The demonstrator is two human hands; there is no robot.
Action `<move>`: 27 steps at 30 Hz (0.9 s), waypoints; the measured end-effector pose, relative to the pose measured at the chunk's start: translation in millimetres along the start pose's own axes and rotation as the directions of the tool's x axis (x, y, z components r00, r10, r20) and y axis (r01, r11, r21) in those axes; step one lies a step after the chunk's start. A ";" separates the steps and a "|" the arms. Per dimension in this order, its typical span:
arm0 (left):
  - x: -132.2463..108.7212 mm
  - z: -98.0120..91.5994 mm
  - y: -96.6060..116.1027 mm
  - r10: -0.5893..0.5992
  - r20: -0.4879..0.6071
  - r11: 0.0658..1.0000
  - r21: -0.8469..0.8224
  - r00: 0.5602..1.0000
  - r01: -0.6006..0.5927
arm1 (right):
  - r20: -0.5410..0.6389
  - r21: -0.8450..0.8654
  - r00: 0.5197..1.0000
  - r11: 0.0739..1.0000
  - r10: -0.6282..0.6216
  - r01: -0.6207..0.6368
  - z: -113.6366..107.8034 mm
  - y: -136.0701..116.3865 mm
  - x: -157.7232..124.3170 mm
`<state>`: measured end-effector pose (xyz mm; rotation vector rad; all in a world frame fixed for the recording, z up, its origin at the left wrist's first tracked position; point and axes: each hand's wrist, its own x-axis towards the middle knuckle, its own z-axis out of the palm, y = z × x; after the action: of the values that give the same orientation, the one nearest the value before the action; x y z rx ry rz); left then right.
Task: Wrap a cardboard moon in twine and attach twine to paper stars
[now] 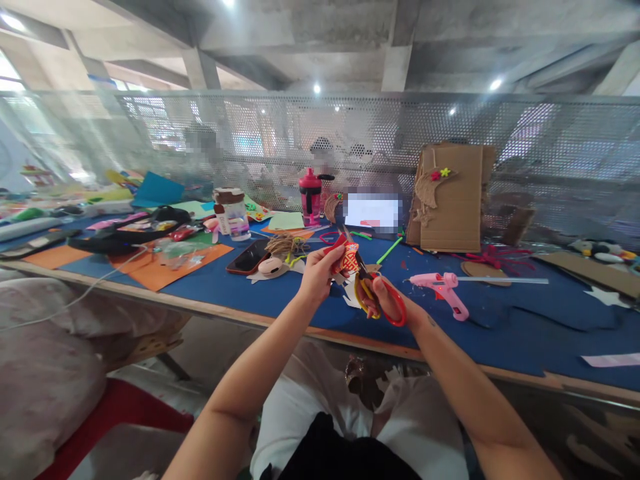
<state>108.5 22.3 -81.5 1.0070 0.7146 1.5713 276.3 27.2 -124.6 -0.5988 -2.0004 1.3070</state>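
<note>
My left hand [318, 272] is closed on a small red piece with a gold pattern [349, 259], held up above the near edge of the table. In my right hand [387, 300] is a pair of scissors [401, 308] with red and yellow handles. Their dark blades reach up to the patterned piece, and its edge lies against them. Whether the blades are cutting through it I cannot tell. Pale paper scraps [352, 293] lie on the table just behind the scissors.
A pink glue gun [447, 290] with a clear stick lies to the right. Behind stand a cardboard panel [453, 207], a lit screen [373, 212], a pink bottle [311, 197] and a jar [231, 215]. A phone [249, 256] and twine [287, 247] lie left of my hands. Another person sits at left.
</note>
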 end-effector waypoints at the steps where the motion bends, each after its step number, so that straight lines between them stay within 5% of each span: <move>1: 0.4 -1.1 0.1 0.007 0.008 1.000 0.014 1.000 -0.007 | 0.001 0.003 1.000 1.000 0.003 -0.003 0.1 -0.4 -0.1; 27: -1.2 0.5 13.4 0.044 0.056 0.995 0.081 0.997 -0.049 | -0.026 -0.056 0.998 0.997 -0.053 0.051 1.4 -10.2 0.0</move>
<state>102.9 18.0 -70.1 1.1303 0.7284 1.5592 275.1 22.3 -115.6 -0.5830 -2.0224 1.2098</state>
